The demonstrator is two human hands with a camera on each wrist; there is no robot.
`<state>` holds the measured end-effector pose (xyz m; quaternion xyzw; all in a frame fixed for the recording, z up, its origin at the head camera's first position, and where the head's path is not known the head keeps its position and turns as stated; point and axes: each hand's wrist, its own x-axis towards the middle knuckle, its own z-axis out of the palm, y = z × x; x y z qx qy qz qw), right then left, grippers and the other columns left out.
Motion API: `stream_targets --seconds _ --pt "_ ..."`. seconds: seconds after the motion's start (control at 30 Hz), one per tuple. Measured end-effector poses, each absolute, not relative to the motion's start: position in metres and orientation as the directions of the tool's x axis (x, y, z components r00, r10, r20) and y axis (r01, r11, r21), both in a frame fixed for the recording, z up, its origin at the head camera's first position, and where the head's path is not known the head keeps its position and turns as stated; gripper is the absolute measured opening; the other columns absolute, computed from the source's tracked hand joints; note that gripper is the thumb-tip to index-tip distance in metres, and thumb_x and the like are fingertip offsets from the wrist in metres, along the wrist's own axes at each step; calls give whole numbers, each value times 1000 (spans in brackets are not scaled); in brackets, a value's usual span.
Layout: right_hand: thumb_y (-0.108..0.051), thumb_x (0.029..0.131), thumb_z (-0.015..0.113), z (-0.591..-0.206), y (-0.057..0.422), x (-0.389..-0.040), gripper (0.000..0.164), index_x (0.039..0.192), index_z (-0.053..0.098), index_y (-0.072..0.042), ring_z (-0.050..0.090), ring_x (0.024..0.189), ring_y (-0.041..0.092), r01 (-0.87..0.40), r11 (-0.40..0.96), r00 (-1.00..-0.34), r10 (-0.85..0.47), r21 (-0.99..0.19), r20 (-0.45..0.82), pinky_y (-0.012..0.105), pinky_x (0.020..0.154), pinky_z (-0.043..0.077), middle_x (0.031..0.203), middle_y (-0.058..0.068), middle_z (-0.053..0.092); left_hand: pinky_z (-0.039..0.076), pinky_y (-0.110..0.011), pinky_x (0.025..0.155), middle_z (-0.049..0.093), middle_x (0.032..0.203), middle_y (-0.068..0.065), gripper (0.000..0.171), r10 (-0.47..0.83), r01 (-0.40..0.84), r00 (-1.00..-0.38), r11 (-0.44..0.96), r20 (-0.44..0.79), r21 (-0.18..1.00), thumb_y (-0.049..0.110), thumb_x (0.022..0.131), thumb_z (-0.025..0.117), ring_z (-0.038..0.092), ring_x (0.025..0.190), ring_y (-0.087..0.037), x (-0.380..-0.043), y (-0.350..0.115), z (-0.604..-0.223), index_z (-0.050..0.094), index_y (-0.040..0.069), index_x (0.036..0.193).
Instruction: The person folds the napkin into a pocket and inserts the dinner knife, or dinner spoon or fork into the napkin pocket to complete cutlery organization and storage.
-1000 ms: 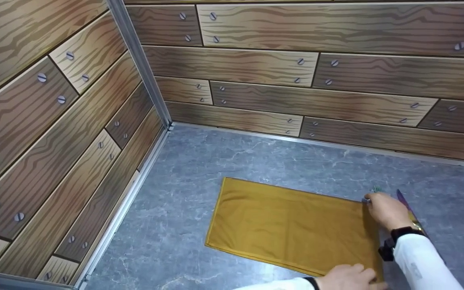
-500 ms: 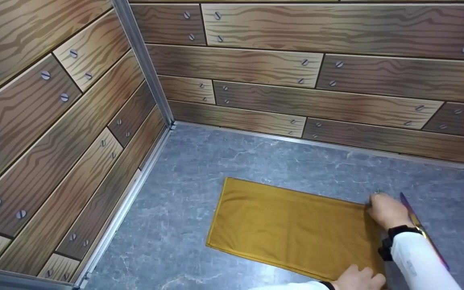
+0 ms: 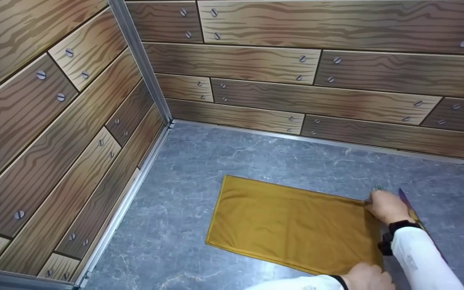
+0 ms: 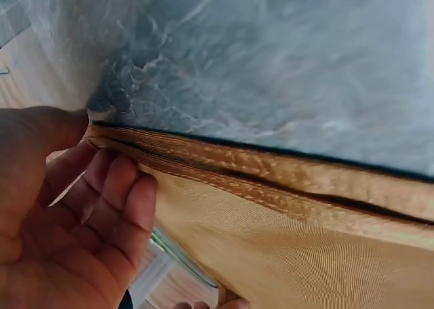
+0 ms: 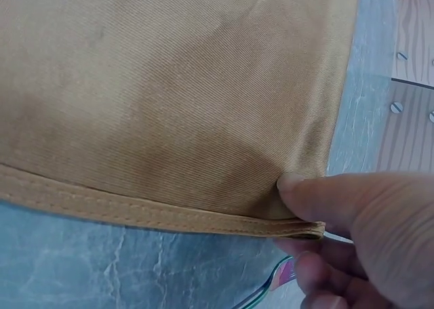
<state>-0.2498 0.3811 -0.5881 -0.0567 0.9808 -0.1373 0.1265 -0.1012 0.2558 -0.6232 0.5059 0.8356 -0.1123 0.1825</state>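
A mustard-yellow folded napkin (image 3: 284, 225) lies on the grey marbled surface. My right hand (image 3: 389, 207) pinches its far right corner; in the right wrist view the thumb (image 5: 298, 194) is on top and the fingers are underneath. At the near right corner, my left hand (image 3: 367, 277) holds the stacked hems (image 4: 224, 170) between thumb and fingertips, as the left wrist view shows. Green-tinted fork tines (image 3: 378, 187) show just beyond the right hand, which hides part of the fork. A rainbow-coloured knife (image 3: 407, 203) lies right of that hand, partly covered by the forearm.
Plank-patterned walls stand at the left (image 3: 75, 121) and back (image 3: 256, 60), with metal trim along their lower edges. Bare grey surface (image 3: 167, 217) extends left of the napkin and behind it. Both wrists wear dark bands.
My left hand has shifted slightly to the right along the napkin's near right corner. The right hand stays at the far right corner, and the napkin lies nearly where it was.
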Motion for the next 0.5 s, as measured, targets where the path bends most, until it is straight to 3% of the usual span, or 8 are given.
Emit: stream_targets --seconds 0.1,0.33,0.5 --pt "-12 81 62 -588 381 -250 19 66 51 -9 45 56 20 -71 951 -963 -145 -302 -228 33 50 35 61 4 48 44 -21 65 54 96 24 14 818 878 -444 478 -366 4 44 92 48 48 80 1 -102 259 -625 59 46 100" --pt "-16 83 63 -589 382 -250 23 66 48 -11 45 56 19 -56 947 -960 -138 -316 -244 33 50 34 61 3 47 43 -19 66 51 101 21 19 854 919 -374 395 -360 -18 44 94 44 47 84 1 -102 256 -627 54 45 111" --pt "-18 83 64 -589 386 -251 15 83 57 -5 53 65 23 -66 942 -961 -149 -330 -233 39 56 43 74 8 58 41 -17 63 51 100 20 19 882 916 -375 400 -286 34 44 94 45 45 80 1 -103 250 -629 56 42 109"
